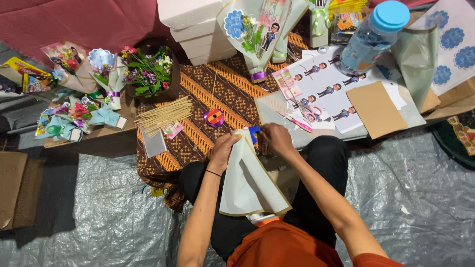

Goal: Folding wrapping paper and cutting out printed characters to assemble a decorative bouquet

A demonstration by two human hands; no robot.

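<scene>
1. The person is sitting on the silver plastic sheet (99,217) and working over the lap, just below the brown batik cloth (217,94).
2. The left hand (223,148) is closing around the upper edge of a pale wrapping paper cone (247,183), pinching it shut.
3. The right hand (277,139) is gripping the cone's narrow top, where a small blue piece (254,131) is showing; what it is cannot be told.
4. The cone is lying point-up across the lap, its wide end towards the orange shirt (282,247).
5. Judgement: the wrap is being gathered at the neck, so the step in hand looks like securing it.
6. Judgement: the next move is calling for steady pinching while a fastening is applied.
7. A purple ribbon roll (213,117) is lying on the cloth just above the left hand; bamboo skewers (163,114) are lying left of it.
</scene>
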